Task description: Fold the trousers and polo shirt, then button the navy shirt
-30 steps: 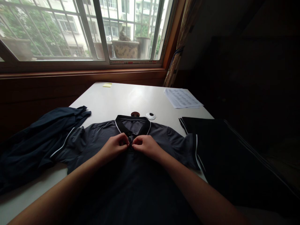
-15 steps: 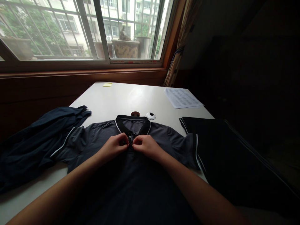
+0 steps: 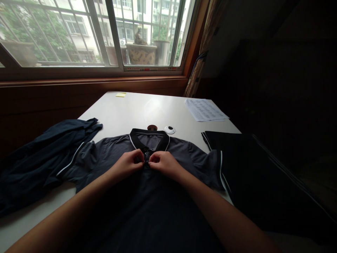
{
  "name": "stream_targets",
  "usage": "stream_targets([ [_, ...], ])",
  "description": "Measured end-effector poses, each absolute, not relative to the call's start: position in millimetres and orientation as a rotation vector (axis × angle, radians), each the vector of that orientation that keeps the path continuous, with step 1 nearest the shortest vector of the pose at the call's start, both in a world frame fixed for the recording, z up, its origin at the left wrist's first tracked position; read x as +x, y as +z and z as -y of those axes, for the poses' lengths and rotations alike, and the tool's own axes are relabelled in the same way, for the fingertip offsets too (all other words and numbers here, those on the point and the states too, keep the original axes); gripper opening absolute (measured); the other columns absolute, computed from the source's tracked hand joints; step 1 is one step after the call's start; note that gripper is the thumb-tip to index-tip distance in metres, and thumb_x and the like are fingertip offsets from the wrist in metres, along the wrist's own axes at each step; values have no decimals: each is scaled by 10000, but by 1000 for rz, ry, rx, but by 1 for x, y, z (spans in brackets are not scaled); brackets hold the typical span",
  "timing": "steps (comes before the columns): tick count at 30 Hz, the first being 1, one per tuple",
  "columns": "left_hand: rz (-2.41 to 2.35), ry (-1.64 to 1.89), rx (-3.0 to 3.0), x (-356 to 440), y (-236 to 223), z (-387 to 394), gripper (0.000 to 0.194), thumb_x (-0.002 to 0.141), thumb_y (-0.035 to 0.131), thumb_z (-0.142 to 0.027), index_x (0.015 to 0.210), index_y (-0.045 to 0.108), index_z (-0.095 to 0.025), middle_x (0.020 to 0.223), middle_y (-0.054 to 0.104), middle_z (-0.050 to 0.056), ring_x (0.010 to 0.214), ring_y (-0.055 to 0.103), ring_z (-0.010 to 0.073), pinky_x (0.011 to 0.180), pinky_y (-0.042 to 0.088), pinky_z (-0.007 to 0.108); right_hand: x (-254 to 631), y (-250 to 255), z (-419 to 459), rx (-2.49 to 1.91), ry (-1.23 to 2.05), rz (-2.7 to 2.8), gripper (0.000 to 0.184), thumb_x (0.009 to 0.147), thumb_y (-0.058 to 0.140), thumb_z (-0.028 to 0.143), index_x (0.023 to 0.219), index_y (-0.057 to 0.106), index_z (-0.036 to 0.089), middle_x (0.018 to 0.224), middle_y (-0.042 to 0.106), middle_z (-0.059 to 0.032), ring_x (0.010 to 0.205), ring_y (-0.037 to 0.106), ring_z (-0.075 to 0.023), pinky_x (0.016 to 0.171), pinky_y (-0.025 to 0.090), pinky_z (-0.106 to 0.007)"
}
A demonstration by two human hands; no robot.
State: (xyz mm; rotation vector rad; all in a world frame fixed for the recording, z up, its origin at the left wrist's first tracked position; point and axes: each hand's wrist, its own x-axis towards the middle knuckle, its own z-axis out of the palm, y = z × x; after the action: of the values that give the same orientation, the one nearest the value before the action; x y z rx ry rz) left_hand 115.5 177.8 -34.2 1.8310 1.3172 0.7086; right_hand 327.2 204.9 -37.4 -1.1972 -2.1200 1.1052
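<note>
The shirt point(image 3: 147, 196) lies spread out on the white table point(image 3: 137, 109), from the middle of the view down to six o'clock. It is dark gray, with a black collar point(image 3: 164, 140) at its top and thin white lines on the collar and both sleeve ends. The lower part is so dark that its folds are hard to see.

The left hand point(image 3: 128, 162) and the right hand point(image 3: 165, 162) are just below the collar. Each has its thumb and finger pinched tight on the shirt's front opening. The little bit of cloth in each pinch is mostly hidden.

Counting from the hands, one dark blue cloth point(image 3: 52, 151) is at nine o'clock, and one folded black cloth point(image 3: 258, 175) is at three. One yellow note point(image 3: 120, 95) is at eleven, one round hole point(image 3: 152, 127) at twelve, and one white ring point(image 3: 170, 132) at one. Some papers point(image 3: 206, 110) are at two; I cannot count the sheets.

Half a second ago, the fingertips were a tiny bit closer together. The shirt and both cloths stay in the same places.
</note>
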Motion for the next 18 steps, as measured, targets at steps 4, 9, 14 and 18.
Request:
stream_targets([
  [4, -1317, 710, 1835, 115, -34, -178, 93, 771, 630, -251, 833, 658, -187, 737, 647, -13, 650, 556, 135, 593, 406, 229, 327, -38, -205, -1198, 1115, 2115, 97, 746, 689, 192, 808, 764, 183, 746, 707, -5, 693, 635, -140, 611, 432, -216],
  [9, -1317, 707, 1835, 115, -33, -177, 80, 779, 636, -246, 833, 656, -190, 745, 650, -18, 648, 556, 129, 602, 408, 226, 328, -42, -206, -1174, 1106, 2117, 103, 751, 685, 206, 815, 762, 183, 752, 705, -5, 693, 632, -135, 613, 431, -214],
  [14, -1308, 697, 1843, 116, -33, -178, 79, 787, 633, -247, 838, 652, -190, 749, 651, -16, 660, 563, 133, 613, 413, 229, 328, -41, -206, -1184, 1108, 2119, 104, 749, 686, 210, 813, 764, 181, 745, 700, -3, 687, 626, -132, 609, 427, -213],
  [18, -1311, 691, 1844, 114, -33, -178, 76, 789, 633, -245, 836, 654, -190, 753, 653, -16, 669, 563, 135, 615, 413, 231, 328, -40, -206, -1184, 1107, 2120, 103, 752, 689, 218, 812, 765, 182, 749, 704, -7, 692, 629, -135, 609, 427, -214],
])
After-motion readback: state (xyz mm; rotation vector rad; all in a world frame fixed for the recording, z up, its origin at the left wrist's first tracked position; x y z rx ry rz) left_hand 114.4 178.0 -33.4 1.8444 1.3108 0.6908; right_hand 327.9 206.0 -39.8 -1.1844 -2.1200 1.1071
